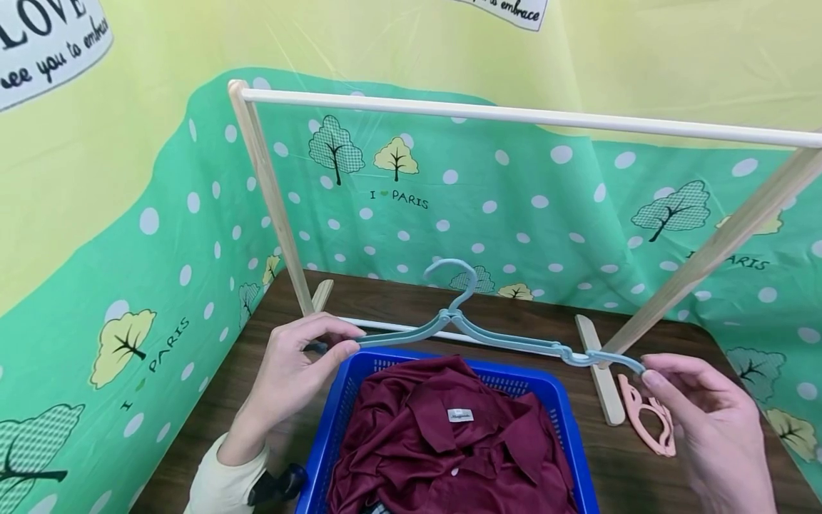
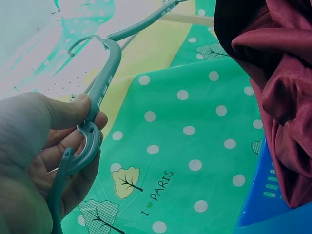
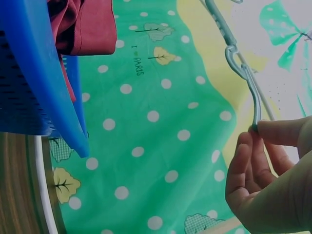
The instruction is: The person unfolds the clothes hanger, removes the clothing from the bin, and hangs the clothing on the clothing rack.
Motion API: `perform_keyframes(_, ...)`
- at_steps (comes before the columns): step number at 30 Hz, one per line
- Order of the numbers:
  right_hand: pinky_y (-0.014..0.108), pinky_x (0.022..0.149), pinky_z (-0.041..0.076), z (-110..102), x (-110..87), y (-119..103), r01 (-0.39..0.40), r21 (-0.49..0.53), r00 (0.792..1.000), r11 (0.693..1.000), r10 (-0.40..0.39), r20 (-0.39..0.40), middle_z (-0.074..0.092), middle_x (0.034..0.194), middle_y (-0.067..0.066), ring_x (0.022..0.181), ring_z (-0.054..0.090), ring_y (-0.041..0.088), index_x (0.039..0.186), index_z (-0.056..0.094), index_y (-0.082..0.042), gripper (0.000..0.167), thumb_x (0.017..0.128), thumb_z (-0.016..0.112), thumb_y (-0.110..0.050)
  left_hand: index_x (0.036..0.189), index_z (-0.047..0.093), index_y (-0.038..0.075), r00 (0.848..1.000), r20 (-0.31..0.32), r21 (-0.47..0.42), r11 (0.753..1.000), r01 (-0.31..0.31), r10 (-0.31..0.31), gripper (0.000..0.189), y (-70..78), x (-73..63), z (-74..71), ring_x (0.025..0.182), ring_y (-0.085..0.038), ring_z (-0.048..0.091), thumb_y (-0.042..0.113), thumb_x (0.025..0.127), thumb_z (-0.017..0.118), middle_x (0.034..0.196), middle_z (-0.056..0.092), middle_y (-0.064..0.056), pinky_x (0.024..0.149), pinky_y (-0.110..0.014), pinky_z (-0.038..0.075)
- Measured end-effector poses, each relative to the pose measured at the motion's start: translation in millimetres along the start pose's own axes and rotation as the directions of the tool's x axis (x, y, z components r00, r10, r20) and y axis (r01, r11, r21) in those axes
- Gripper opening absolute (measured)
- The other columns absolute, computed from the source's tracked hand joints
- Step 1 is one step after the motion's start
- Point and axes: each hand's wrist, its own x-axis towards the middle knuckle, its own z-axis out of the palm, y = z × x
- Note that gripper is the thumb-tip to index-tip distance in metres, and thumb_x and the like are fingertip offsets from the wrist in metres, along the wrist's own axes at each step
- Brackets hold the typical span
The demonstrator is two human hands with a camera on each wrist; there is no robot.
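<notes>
A light blue folding hanger (image 1: 452, 319) is held up above the front of a blue basket, its hook pointing upward. My left hand (image 1: 298, 368) grips its left arm; in the left wrist view, thumb and fingers pinch it just above the hinge, and the hinged end piece (image 2: 58, 190) bends back toward the palm. With thumb and fingertips, my right hand (image 1: 713, 414) pinches the tip of the right end piece (image 3: 253, 97), which extends outward from its hinge. A crumpled maroon collared shirt (image 1: 417, 428) lies in the blue basket (image 1: 571, 428) below the hanger.
Behind the basket stands a wooden rack with a white top rail (image 1: 514, 114) and slanted legs. A pink folded hanger (image 1: 648, 421) lies on the dark wooden table (image 1: 270, 400) near the rack's right foot. A patterned green and yellow cloth (image 1: 193, 235) surrounds the table.
</notes>
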Motion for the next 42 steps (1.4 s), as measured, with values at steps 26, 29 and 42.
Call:
perform_keyframes(26, 0.016, 0.066, 0.057, 38.3, -11.3, -36.4, 0.177, -0.253, 0.983, 0.951, -0.159, 0.089, 0.077, 0.117, 0.015, 0.091, 0.074, 0.017, 0.126, 0.066, 0.023, 0.038, 0.089, 0.068, 0.033, 0.109, 0.085, 0.018, 0.996, 0.086, 0.064, 0.998, -0.028, 0.023, 0.023, 6.7, 0.4, 17.6, 0.091, -0.011, 0.074, 0.001, 0.094, 0.087, 0.104, 0.082, 0.007, 0.073, -0.026, 0.055)
perform_keyframes(29, 0.025, 0.05, 0.046, 49.6, -8.7, -37.1, 0.203, -0.274, 0.966, 0.94, -0.146, 0.213, 0.076, 0.119, 0.014, 0.092, 0.072, 0.017, 0.127, 0.069, 0.019, 0.039, 0.09, 0.071, 0.03, 0.109, 0.085, 0.017, 0.994, 0.114, 0.048, 0.999, -0.009, 0.004, 0.018, 9.7, 4.4, 26.7, 0.095, -0.011, 0.076, 0.004, 0.097, 0.086, 0.105, 0.082, 0.006, 0.078, -0.028, 0.06)
perform_keyframes(42, 0.016, 0.103, 0.051, 105.8, 3.3, -42.5, 0.308, -0.504, 0.901, 0.807, -0.077, 0.427, 0.08, 0.122, 0.007, 0.125, 0.069, 0.014, 0.127, 0.081, -0.008, 0.036, 0.095, 0.084, 0.007, 0.109, 0.085, 0.018, 0.983, 0.176, 0.024, 0.999, 0.04, -0.043, 0.011, 23.8, 17.4, 41.7, 0.095, -0.007, 0.074, 0.012, 0.1, 0.084, 0.107, 0.082, 0.008, 0.082, -0.032, 0.06)
